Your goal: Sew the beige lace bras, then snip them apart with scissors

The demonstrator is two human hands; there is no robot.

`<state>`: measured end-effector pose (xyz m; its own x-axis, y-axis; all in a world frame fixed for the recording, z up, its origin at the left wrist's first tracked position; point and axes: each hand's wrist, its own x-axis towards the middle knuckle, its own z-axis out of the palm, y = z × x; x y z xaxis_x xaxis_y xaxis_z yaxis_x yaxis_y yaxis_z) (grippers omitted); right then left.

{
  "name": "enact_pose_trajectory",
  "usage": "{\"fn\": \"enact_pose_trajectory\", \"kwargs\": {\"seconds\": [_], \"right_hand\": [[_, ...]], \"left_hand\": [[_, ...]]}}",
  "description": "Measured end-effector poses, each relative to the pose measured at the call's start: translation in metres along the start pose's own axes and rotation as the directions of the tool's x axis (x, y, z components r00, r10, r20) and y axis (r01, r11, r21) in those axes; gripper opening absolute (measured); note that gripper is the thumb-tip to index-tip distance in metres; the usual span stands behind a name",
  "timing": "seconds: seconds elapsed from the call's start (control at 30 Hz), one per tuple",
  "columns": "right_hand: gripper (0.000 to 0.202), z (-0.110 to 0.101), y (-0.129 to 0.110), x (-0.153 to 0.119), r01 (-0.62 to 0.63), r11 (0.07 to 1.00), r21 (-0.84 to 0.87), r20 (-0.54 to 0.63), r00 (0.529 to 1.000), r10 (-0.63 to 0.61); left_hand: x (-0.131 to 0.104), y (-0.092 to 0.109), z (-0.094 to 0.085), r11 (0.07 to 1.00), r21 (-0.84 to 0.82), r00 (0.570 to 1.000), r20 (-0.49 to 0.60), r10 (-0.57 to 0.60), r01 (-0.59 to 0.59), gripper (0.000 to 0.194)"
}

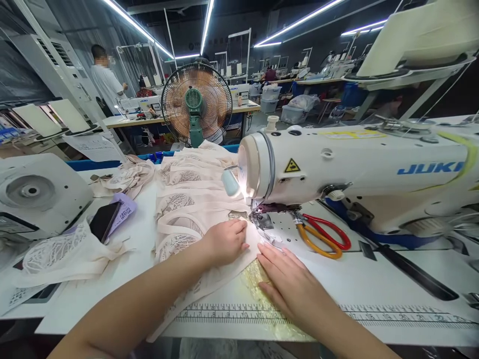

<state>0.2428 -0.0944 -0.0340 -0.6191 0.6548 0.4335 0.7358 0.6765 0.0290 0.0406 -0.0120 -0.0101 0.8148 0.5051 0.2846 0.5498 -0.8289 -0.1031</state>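
Observation:
A pale beige lace bra (251,249) lies under the lit needle area of a white sewing machine (307,169). My left hand (226,242) has its fingers curled on the fabric just left of the needle, gripping it. Fingers stretched out, my right hand (286,279) rests flat at the fabric's right edge, partly over a yellowish worn patch (258,279) of the table. Several more beige bras (179,199) lie in overlapping rows behind and left of my left hand. The stitching point itself is hard to make out.
Red-and-orange-handled scissors (322,237) lie right of the needle; a black-handled tool (419,274) is farther right. A printed ruler (224,314) runs along the front edge. At left are a phone (105,222), a lace cup (56,252) and another machine (41,194). A fan (194,104) stands behind.

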Motion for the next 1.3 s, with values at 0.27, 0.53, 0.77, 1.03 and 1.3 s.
{"fn": "enact_pose_trajectory", "kwargs": {"seconds": [0.27, 0.53, 0.77, 1.03, 1.3], "right_hand": [[0.037, 0.002, 0.002, 0.004, -0.023, 0.999, -0.034, -0.089, 0.996, 0.02], [0.038, 0.005, 0.0, 0.006, -0.038, 0.999, 0.005, -0.109, 0.993, 0.039], [0.038, 0.011, -0.002, 0.004, -0.11, 0.991, 0.075, -0.139, 0.983, 0.12], [0.036, 0.006, -0.002, 0.006, -0.076, 0.996, 0.054, -0.166, 0.983, 0.084], [0.033, 0.006, -0.001, 0.004, -0.106, 0.99, 0.098, -0.147, 0.982, 0.12]], "left_hand": [[0.01, 0.0, 0.0, 0.998, 0.015, 0.996, 0.068, -0.057, 0.056, 0.043], [0.024, 0.01, -0.002, 0.975, -0.011, 0.963, 0.158, -0.22, 0.224, 0.034], [0.017, 0.005, -0.01, 0.959, -0.142, 0.948, 0.239, -0.209, 0.247, 0.027], [0.015, 0.006, -0.008, 0.982, -0.049, 0.967, 0.192, -0.169, 0.181, 0.036], [0.02, 0.004, -0.008, 0.985, -0.035, 0.97, 0.184, -0.159, 0.169, 0.034]]}}
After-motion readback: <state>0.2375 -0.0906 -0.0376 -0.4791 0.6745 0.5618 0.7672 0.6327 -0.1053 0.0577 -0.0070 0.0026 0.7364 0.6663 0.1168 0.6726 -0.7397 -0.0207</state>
